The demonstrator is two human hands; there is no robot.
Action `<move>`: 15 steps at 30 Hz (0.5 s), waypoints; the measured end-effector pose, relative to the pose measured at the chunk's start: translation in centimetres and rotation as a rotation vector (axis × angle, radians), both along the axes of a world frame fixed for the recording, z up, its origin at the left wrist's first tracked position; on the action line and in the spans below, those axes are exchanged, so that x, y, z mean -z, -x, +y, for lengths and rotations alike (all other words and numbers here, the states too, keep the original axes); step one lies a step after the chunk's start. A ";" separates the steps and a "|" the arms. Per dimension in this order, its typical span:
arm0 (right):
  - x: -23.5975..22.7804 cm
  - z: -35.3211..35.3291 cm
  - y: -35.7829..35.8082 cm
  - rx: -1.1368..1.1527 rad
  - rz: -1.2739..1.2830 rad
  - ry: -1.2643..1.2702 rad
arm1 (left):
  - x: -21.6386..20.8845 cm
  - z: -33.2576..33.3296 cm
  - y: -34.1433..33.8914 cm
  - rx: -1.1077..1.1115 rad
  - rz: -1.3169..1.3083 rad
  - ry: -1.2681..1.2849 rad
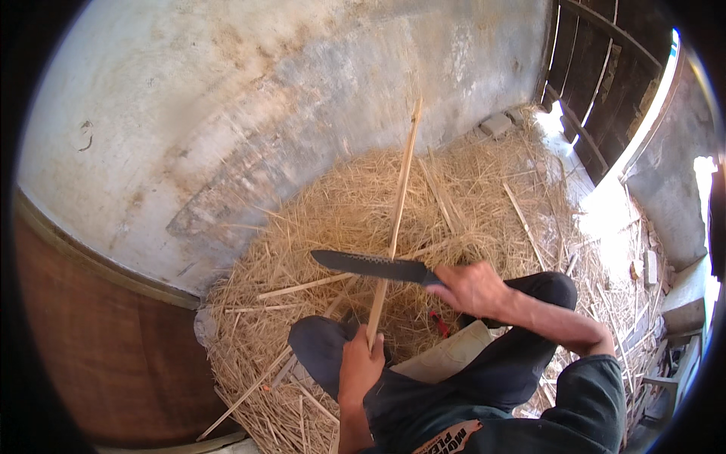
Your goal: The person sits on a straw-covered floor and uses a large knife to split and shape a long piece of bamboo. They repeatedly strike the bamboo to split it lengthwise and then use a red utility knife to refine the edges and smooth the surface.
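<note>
My left hand [361, 368] is closed round the lower end of a long split bamboo strip [403, 181], which slants up and away from me toward the wall. In my right hand [473, 289] is the dark handle of a large knife [370, 265] with a black blade. The blade points left and lies across the strip, a little above my left hand; whether it cuts into the wood I cannot tell. Under the strip, between my bent legs, shavings and straw cover the ground.
Straw-like shavings [333, 204] heap all round me, with loose strips [522, 219] among them. A stained wall [302, 91] rises in front. A brown wooden panel [98, 325] stands at left, a slatted wooden door [597, 68] at far right. Something red [440, 324] lies between my legs, near a pale board [446, 354].
</note>
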State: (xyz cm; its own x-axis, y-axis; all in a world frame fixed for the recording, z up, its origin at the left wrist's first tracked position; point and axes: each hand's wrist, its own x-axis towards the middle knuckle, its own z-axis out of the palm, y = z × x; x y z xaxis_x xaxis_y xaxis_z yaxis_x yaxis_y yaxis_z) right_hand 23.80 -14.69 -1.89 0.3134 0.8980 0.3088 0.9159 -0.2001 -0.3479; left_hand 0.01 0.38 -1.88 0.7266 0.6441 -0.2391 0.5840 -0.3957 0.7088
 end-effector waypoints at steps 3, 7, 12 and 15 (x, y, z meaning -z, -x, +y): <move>-1.3 -0.1 1.1 0.008 -0.031 0.025 | 0.9 0.3 0.3 0.043 -0.083 0.043; -0.4 -0.3 0.0 -0.008 -0.024 -0.037 | 0.7 -0.2 0.0 0.048 -0.151 0.107; -0.1 -0.7 -0.7 0.001 -0.073 -0.038 | -0.1 -0.6 -0.4 0.022 -0.065 0.093; -0.4 -0.8 1.1 -0.082 -0.043 0.036 | 0.1 -0.5 -0.6 0.037 -0.072 0.076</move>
State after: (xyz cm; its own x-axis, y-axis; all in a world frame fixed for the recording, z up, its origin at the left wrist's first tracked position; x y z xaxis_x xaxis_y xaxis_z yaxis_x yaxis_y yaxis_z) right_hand 22.74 -15.46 -1.54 0.2259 0.9307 0.2878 0.9437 -0.1357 -0.3018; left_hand 0.58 -0.15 -1.95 0.7666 0.5984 -0.2327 0.5167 -0.3598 0.7769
